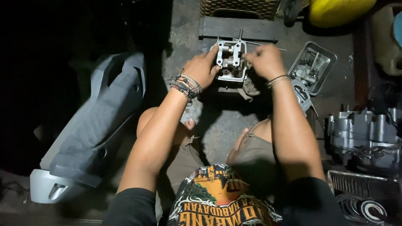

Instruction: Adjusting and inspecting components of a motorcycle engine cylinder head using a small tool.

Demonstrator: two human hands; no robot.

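Note:
A silver metal engine cylinder head [230, 61] stands on a dark block on the concrete floor in front of me. My left hand [202, 67], with several bracelets at the wrist, grips its left side. On the right side, my right hand [264, 60] has its fingers pinched on a thin metal rod [272, 46] that points right, at the head's top edge. What the fingertips do inside the head is hidden.
A grey scooter body panel [90, 125] lies at the left. A metal tray [313, 67] with small parts sits right of my hand. An engine casing [364, 134] stands at far right, a wooden plank [238, 28] and woven basket [238, 7] beyond.

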